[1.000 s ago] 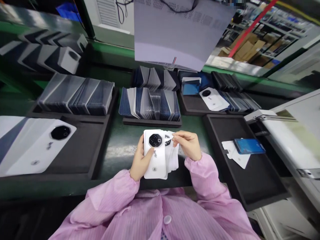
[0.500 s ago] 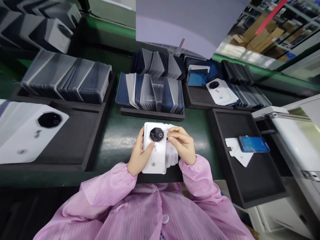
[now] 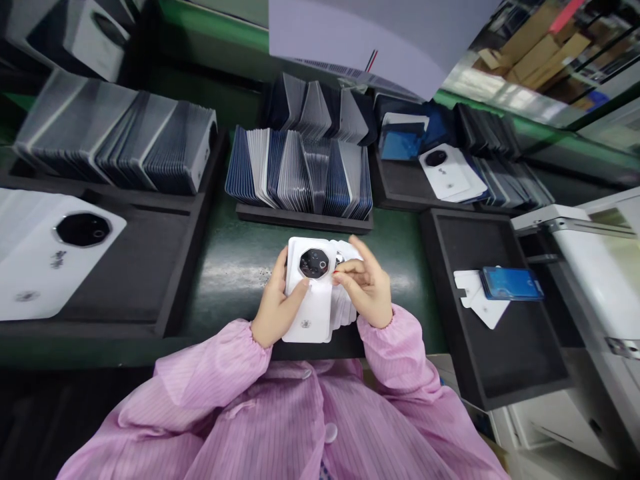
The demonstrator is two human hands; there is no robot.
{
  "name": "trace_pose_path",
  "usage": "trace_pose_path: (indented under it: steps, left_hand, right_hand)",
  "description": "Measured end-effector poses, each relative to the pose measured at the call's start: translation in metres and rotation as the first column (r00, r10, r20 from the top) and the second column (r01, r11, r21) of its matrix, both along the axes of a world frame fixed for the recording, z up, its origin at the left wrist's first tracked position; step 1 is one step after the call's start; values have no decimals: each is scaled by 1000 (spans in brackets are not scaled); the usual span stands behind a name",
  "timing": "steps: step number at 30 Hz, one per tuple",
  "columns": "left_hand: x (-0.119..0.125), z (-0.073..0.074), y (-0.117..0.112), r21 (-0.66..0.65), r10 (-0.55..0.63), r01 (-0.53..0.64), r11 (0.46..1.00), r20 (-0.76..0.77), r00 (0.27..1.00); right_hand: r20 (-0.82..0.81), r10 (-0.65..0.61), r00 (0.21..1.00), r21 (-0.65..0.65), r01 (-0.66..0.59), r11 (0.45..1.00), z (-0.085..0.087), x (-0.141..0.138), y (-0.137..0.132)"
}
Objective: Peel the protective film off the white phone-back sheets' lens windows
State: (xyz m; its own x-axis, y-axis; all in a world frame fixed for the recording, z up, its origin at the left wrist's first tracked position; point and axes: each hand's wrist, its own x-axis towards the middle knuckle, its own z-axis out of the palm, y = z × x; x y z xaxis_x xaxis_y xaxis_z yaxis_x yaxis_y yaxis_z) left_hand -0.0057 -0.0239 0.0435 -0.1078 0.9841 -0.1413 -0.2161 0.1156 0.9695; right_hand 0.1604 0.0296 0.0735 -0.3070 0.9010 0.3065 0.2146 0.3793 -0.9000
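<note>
My left hand (image 3: pixel 277 300) is closed around the left side of a small stack of white phone back panels (image 3: pixel 306 307), thumb lying on top. The uppermost panel carries a dark octagonal camera area (image 3: pixel 314 263) and a small round emblem lower down. More white panels (image 3: pixel 342 308) fan out beneath its right edge. At that edge, beside the camera area, my right hand (image 3: pixel 366 283) pinches thumb and fingers together, with the index finger raised. A tiny red spot shows at the pinch; what is held there is too small to make out.
Dark foam trays hold rows of panels at the left (image 3: pixel 120 137) and centre (image 3: pixel 305 177). Larger-looking white panels (image 3: pixel 55 260) lie in the left tray. A right-hand tray (image 3: pixel 505 360) holds a blue-filmed phone (image 3: pixel 513 283) on white cards. A paper sheet (image 3: pixel 360 40) hangs ahead.
My right hand's fingers have moved from lying together at the panel edge into a pinch, one finger lifted. My left hand keeps its hold. The view has shifted slightly.
</note>
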Motion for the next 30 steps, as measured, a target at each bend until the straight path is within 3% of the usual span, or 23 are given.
trace_pose_path:
  steps: [3, 5, 12, 20, 30]
  left_hand:
    - [0, 1, 0, -8, -7, 7, 1000, -5, 1000]
    - [1, 2, 1, 0, -9, 9, 1000, -22, 1000]
    - [1, 1, 1, -38, -27, 27, 999, 2, 1000]
    - [0, 0, 1, -64, -36, 36, 997, -4, 999]
    - [0, 1, 1, -59, -40, 42, 997, 45, 998]
  right_hand:
    - [96, 9, 995, 158, -24, 987, 1, 1, 2]
    - [148, 13, 989, 197, -43, 980, 2, 2, 3]
    - [200, 46, 979, 39, -55, 998, -6, -3, 4]
    - [230, 2, 973, 83, -22, 996, -14, -11, 2]
    - [321, -77, 944, 361, -47, 931, -15, -14, 4]
